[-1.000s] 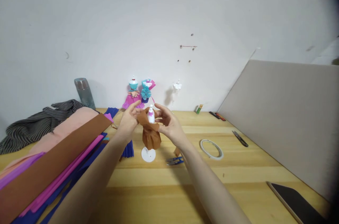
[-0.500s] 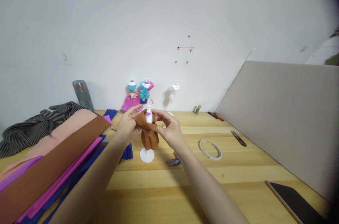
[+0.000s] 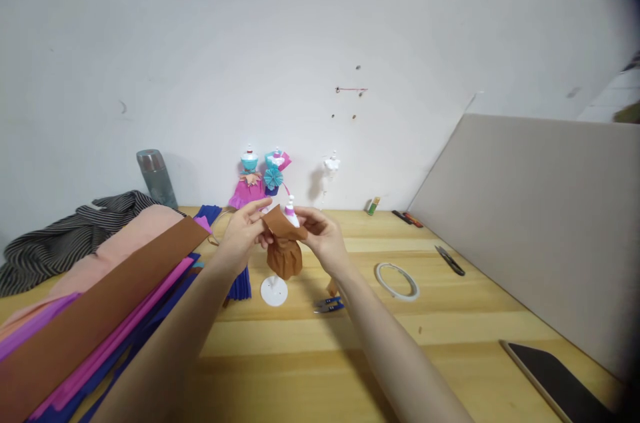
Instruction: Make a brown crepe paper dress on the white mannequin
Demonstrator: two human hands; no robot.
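Observation:
A small white mannequin stand (image 3: 275,290) wears a pleated brown paper dress (image 3: 284,257) and leans to the right. My left hand (image 3: 243,231) pinches the left end of a brown paper strip (image 3: 281,223) at the mannequin's chest. My right hand (image 3: 323,234) grips the strip's right end beside the white and pink neck (image 3: 290,213). Both hands are closed on the strip, on either side of the figure.
Long crepe paper sheets (image 3: 95,316) in brown, pink and blue lie at left, with striped cloth (image 3: 65,236) and a grey flask (image 3: 156,177) behind. Dressed mannequins (image 3: 260,180) and a bare white one (image 3: 330,170) stand by the wall. Tape ring (image 3: 398,280), blue clippers (image 3: 329,304), snips (image 3: 451,260), phone (image 3: 557,380) lie right.
The mannequin has tipped to the right and its base slid slightly left. The brown strip, earlier wrapped close to the chest, is now lifted flatter across the top between both hands.

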